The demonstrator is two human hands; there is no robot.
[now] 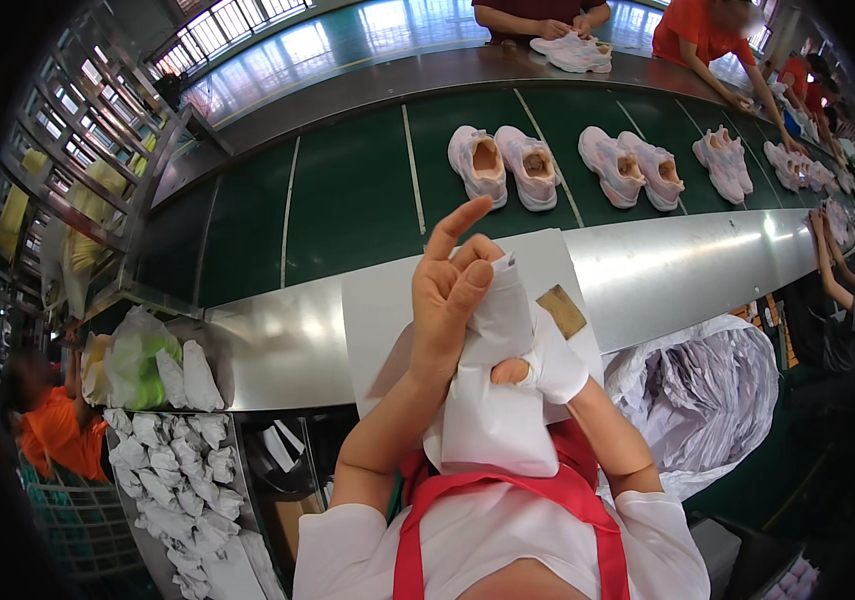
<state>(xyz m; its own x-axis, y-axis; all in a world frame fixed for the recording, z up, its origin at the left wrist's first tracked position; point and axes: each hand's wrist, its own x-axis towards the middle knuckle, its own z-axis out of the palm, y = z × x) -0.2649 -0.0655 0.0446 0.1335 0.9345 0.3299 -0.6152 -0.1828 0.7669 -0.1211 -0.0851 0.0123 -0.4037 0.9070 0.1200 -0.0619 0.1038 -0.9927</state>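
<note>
A folded bundle of white paper [501, 425] stands in front of my chest, its narrow end up and its wide end against my red apron. My right hand [554, 362], in a white glove with the thumb bare, grips the bundle's right side. At its upper left is my bare left hand [448, 290], index finger stretched out and the other fingers bent against the paper's top. Exactly where those fingertips press is partly hidden. Under both hands lies a white sheet [378, 310] on the metal ledge, with a small brown patch [562, 311] to the right.
Beyond the ledge, a green conveyor [348, 180] carries pairs of pale pink-white shoes [478, 165]. Crumpled paper wads [173, 470] fill a tray at left. A white sack [693, 400] of paper sheets stands at right. Co-workers [713, 40] handle shoes across the belt; a metal rack [98, 160] stands left.
</note>
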